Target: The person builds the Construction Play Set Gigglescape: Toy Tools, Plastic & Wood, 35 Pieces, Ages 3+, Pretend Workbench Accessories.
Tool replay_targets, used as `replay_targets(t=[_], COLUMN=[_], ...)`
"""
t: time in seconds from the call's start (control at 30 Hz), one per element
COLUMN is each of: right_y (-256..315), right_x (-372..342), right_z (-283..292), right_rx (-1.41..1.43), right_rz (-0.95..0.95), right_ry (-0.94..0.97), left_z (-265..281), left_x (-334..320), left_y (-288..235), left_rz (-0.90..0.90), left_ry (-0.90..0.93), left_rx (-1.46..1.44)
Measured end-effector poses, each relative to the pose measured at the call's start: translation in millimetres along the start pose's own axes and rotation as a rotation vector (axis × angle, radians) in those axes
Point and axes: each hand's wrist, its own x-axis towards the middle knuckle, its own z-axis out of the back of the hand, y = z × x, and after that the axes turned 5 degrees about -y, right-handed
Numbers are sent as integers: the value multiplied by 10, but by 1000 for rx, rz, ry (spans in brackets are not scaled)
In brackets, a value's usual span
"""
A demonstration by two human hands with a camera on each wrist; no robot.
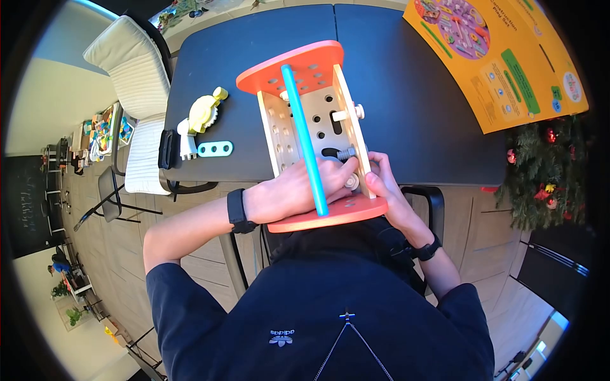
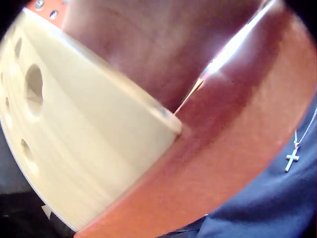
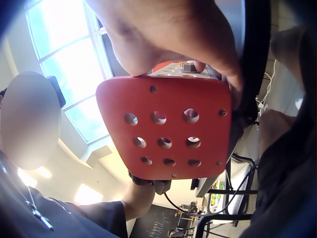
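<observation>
A wooden toy toolbox (image 1: 273, 130) with red end panels and a blue rod (image 1: 305, 140) stands tipped toward the person, one red end panel (image 3: 168, 129) nearest the body. My left hand (image 1: 286, 189) reaches under the rod into the box, its fingers bent at a pale round bolt head (image 1: 351, 182) by the right side panel; whether they pinch it I cannot tell. Just above them a grey bolt (image 1: 345, 153) pokes through that panel. My right hand (image 1: 393, 200) grips the side panel from outside, thumb along its edge. A pale wooden bolt (image 1: 348, 114) crosses the panel higher up.
On the dark table (image 1: 406, 95) lie a yellow toy piece (image 1: 203, 114), a white toothed piece (image 1: 187, 140) and a mint strip with holes (image 1: 216, 149). A yellow box (image 1: 502, 63) occupies the back right. Beside the table are a white chair (image 1: 136, 82) and a decorated tree (image 1: 540, 165).
</observation>
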Motion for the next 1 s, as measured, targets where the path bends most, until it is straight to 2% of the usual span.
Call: replay_targets(t=[0.23,0.33,0.73,0.83,0.93,1.0], right_y=[8,10,30,11,23,43], right_x=[-7,-5,-2,7,5,1], right_z=[-4,-3,8,17,15,5], right_rx=[-20,-16,-18,-9,-15,-25], right_rz=[-2,-3,-29,-28,-32,-35], right_ry=[-5,-1,8,14,14,11], left_z=[-164,-129,30,67,104,16], left_x=[3,3,8,-23,-14,0], left_y=[91,74,-18,7,-68,-12], left_rz=[-57,-80,-59,-109,-17,-39], left_ry=[-39,-40,-13,0,14,17], left_rx=[257,274,131,50,104,170])
